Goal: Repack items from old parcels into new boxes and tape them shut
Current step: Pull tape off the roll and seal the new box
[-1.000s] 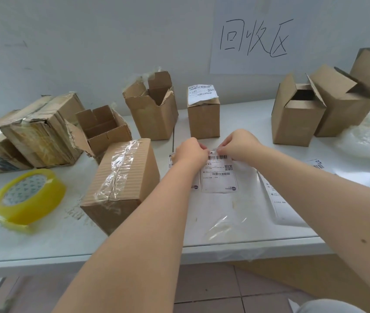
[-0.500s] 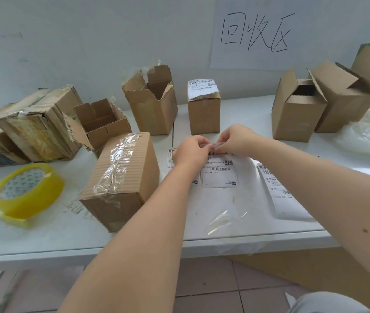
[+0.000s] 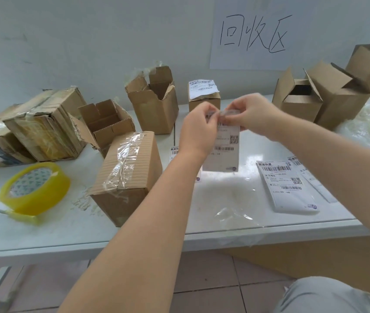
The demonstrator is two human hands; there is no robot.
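— Where are we in the job?

— The taped box (image 3: 130,170) stands sealed on the bench (image 3: 224,213), so we judge we're at labelling. Our left hand (image 3: 198,129) and right hand (image 3: 250,116) each have a grip pinching the top edge of a shipping label (image 3: 224,152), which hangs clear above the bench.

— Are we peeling it?

— Probably. Something clear curls at that top edge, but it's too blurred for us to tell.

— And next?

— We'd need to part the backing without creasing the sheet, then lay it flat on the taped box just to our left. The tape roll (image 3: 35,188) sits well apart.
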